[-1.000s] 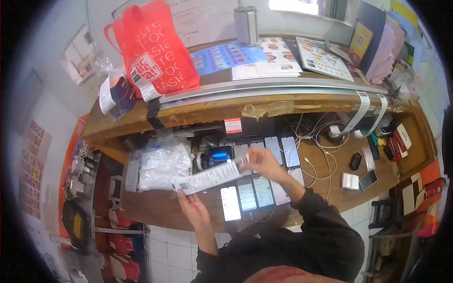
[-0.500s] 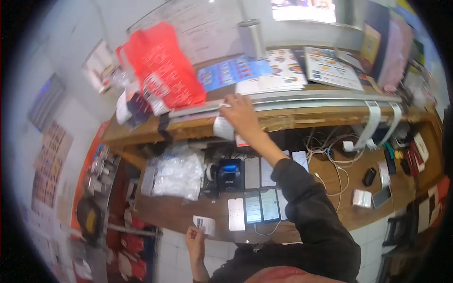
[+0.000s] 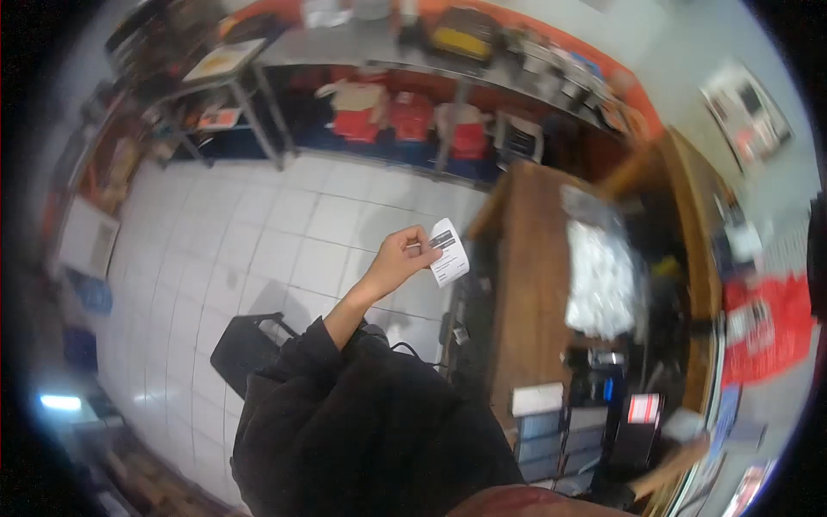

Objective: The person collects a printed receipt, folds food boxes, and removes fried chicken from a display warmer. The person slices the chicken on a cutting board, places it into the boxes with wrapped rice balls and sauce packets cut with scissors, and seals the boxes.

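Observation:
Near the centre, my left hand point(image 3: 401, 263) pinches a small white printed receipt point(image 3: 451, 261) between thumb and fingers. The paper curls a little and hangs over the floor, just left of the wooden desk. My right hand point(image 3: 683, 462) is a blurred shape at the lower right, beside the raised shelf's edge; its fingers are too smeared to read. Between the hands, several phones point(image 3: 540, 426) lie in rows on the desk, with a black device with a blue part point(image 3: 608, 389) above them.
Clear plastic packaging point(image 3: 599, 280) lies on the wooden desk point(image 3: 534, 284). A red bag point(image 3: 767, 327) stands on the raised shelf at right. A black chair point(image 3: 245, 353) stands on the white tiled floor point(image 3: 258, 233). A metal table point(image 3: 362, 45) with red bundles beneath runs along the back.
The view has swung left, towards the floor and back table. My left hand still holds the small receipt. My right hand has left the front of the shelf near the red bag and is now at lower right.

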Demonstrator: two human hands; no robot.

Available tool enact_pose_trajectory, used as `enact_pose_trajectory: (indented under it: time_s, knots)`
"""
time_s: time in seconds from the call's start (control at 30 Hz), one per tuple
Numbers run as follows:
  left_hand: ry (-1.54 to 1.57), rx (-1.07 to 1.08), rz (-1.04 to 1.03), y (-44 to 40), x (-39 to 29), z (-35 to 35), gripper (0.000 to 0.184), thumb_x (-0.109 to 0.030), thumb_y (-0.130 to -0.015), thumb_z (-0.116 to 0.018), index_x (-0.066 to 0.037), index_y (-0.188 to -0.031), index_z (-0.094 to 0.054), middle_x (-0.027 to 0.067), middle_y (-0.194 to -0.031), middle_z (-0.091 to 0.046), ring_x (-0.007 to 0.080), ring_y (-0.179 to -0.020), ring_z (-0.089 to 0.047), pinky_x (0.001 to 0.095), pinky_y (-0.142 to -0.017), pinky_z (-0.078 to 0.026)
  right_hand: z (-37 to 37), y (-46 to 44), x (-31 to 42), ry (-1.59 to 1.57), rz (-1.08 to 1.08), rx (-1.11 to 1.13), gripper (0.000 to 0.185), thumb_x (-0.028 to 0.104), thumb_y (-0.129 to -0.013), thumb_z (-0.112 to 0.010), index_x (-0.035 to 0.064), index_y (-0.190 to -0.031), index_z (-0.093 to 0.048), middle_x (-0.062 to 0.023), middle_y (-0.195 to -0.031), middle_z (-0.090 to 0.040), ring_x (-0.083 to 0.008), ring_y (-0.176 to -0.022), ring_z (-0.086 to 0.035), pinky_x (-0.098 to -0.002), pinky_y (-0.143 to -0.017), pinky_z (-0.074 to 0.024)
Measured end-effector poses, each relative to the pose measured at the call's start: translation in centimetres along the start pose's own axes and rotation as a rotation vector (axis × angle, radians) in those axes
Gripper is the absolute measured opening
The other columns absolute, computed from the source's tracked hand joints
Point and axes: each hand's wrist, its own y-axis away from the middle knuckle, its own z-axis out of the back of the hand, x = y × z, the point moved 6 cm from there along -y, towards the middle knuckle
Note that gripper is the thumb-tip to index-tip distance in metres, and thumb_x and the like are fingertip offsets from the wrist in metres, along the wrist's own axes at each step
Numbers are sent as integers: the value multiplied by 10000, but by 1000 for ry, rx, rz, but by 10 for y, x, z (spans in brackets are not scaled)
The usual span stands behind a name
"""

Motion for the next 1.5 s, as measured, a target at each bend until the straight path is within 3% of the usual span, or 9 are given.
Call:
enact_pose_trajectory:
  time_s: [0.23, 0.3, 0.43, 0.5, 0.57, 0.77, 1.1, 1.33, 1.5]
  knots:
    - [-51, -717, -306, 56, -46, 263, 74, 15, -848, -577, -13, -870, -512, 29, -832, -553, 100, -852, -577, 230, -739, -476, 217, -102, 194, -436, -809, 55, 361, 194, -845, -536, -43, -1118, -529, -207, -1160, -548, -341, -1080, -518, -424, -940, -390]
    - [-25, -760, -274, 59, -54, 309, 91, 18, -850, -574, 0, -924, -526, 51, -891, -576, 99, -859, -580, 229, -750, -474, 154, -97, 320, -968, -165, -474, 300, 193, -901, -508, -35, -1094, -525, -188, -1151, -561, -325, -1036, -537, -385, -926, -400]
    - [-65, -720, -215, 35, -57, 376, 162, -13, -877, -556, 23, -1030, -594, 86, -1024, -617, 92, -878, -584, 219, -756, -465, 388, -124, 645, -1097, 203, 868, 307, 215, -885, -458, 118, -1133, -611, -110, -1185, -581, -263, -1069, -545, -339, -951, -402]
    - [-159, -753, -137, 23, -70, 412, 176, -56, -900, -538, 18, -1027, -634, 84, -1069, -616, 132, -963, -575, 230, -811, -452, 413, -117, 755, -1277, 469, 714, 303, 222, -829, -609, 131, -1118, -585, -169, -1300, -465, -357, -1145, -469, -440, -894, -430]
    - [-280, -801, -186, 13, -85, 459, 191, -63, -900, -538, 17, -1048, -629, 96, -1095, -608, 152, -1010, -560, 248, -849, -438, 489, -138, 819, -1409, 487, 447, 300, 181, -774, -678, 57, -1007, -535, -114, -1035, -572, -321, -902, -571, -387, -746, -474]
    - [-174, -1048, -194, 10, -102, 606, 364, -65, -869, -573, 30, -1217, -521, 138, -1231, -537, 216, -1147, -495, 318, -969, -378, 657, -193, 1018, -1686, 898, 437, 149, 243, -710, -713, 131, -704, -614, -41, -718, -616, -240, -693, -575, -358, -625, -442]
    - [-283, -1873, -276, 156, -149, 823, 418, -51, -868, -548, 32, -1270, -473, 146, -1225, -542, 191, -1089, -526, 317, -915, -434, 1104, -128, 1269, -1995, 1941, 38, 228, 338, -732, -680, 116, -712, -633, -64, -714, -614, -249, -657, -588, -380, -600, -450]
    - [-390, -1797, -95, 167, -175, 1024, 446, -56, -886, -515, 22, -1316, -422, 162, -1289, -506, 214, -1159, -500, 310, -922, -427, 1303, -154, 1336, -2166, 1897, 191, 243, 308, -822, -613, 70, -817, -663, -108, -768, -628, -296, -745, -600, -375, -649, -465]
    - [-609, -1343, -111, 80, -278, 1214, 591, -60, -877, -543, -62, -1410, -287, 161, -1393, -405, 151, -847, -559, 237, -610, -454, 1361, -228, 1428, -1989, 1711, 252, 216, 230, -857, -584, 27, -858, -660, -124, -870, -656, -289, -747, -625, -364, -640, -485]
